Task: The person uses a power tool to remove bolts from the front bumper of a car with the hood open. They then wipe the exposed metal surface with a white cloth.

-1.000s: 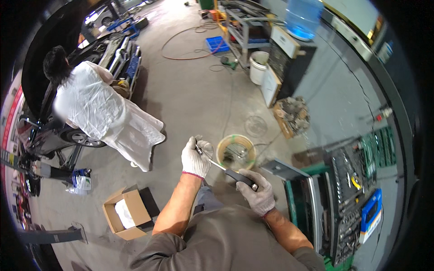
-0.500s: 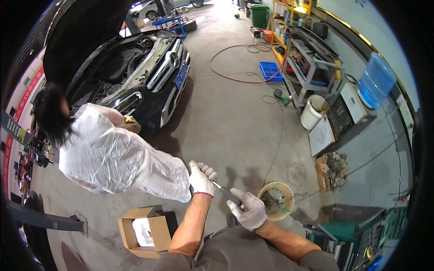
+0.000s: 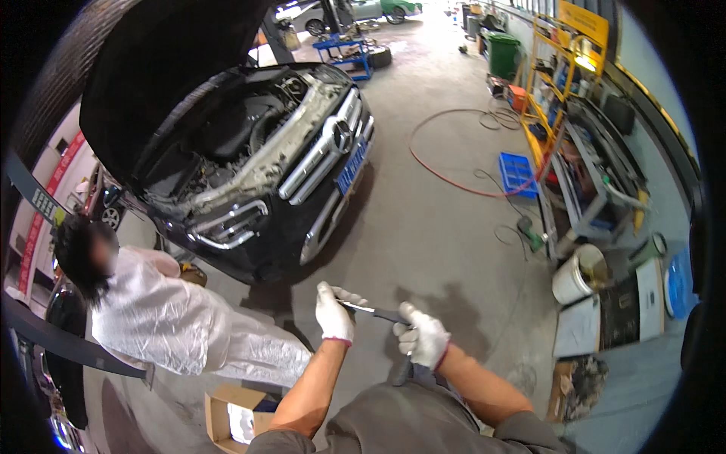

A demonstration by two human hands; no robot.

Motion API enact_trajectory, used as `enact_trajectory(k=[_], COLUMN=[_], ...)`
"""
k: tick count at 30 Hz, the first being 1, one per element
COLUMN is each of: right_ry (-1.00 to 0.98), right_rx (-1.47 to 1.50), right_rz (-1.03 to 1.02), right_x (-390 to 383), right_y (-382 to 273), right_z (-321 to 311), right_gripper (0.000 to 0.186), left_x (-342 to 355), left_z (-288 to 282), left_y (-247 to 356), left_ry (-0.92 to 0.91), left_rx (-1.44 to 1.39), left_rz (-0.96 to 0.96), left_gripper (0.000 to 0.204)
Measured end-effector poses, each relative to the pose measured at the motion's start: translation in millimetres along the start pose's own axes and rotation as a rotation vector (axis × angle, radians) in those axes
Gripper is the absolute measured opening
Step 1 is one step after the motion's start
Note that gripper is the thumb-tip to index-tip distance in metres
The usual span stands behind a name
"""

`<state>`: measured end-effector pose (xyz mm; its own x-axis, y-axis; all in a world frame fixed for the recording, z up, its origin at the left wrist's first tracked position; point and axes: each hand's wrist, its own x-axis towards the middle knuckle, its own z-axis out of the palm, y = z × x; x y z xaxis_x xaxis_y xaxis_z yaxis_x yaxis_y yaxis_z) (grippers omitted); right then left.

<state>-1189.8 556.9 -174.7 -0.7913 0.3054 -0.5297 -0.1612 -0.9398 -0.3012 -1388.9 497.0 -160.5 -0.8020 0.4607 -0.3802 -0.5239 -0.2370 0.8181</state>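
Note:
My gloved left hand [image 3: 334,316] is closed on the front end of a long hand tool [image 3: 361,308] with a shiny metal shaft and a dark handle, held level above the floor. My gloved right hand [image 3: 423,337] is closed round the handle's other end. The tool's tip is partly hidden by my left fingers. Beyond my hands stands a black car [image 3: 227,174] with its bonnet raised and engine bay exposed. A co-worker in white overalls [image 3: 162,318] is bent beside my left arm, at the car's front corner.
An open cardboard box [image 3: 223,420] lies at lower left near a dark post arm [image 3: 68,340]. On the right are a blue crate [image 3: 516,172], a red hose [image 3: 446,181], a cable, a grey cart [image 3: 586,204], a white bucket [image 3: 575,276] and boards. A yellow rack [image 3: 563,30] stands behind.
The view has swung up toward the car and forward, so its front fills more of the picture and the toolbox has left view. My hands still hold the tool, now more level.

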Motion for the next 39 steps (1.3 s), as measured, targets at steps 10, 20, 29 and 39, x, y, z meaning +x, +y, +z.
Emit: enact_trajectory(k=[10,20,29,39], right_ry=[-0.137,-0.332,-0.371,-0.778], right_rx=[-0.933,-1.598,-1.792,-2.200], right_rz=[-0.110,-0.587,-0.456,-0.357], right_x=[117,346,528,717], right_y=[-247,-366,-428,-417], right_z=[87,195,307,423], right_gripper=[0.045,0.034,0.030,0.048], left_x=[138,347,521,631], left_z=[65,113,141,104], left_y=[30,47,99,122], left_ry=[-0.344,-0.292,-0.142,0.214], left_rx=[0.402,-0.019,0.114,0.587], left_rz=[0.098,-0.346,-0.176,0.275], left_gripper=[0.025,0.023,0.028,0.026])
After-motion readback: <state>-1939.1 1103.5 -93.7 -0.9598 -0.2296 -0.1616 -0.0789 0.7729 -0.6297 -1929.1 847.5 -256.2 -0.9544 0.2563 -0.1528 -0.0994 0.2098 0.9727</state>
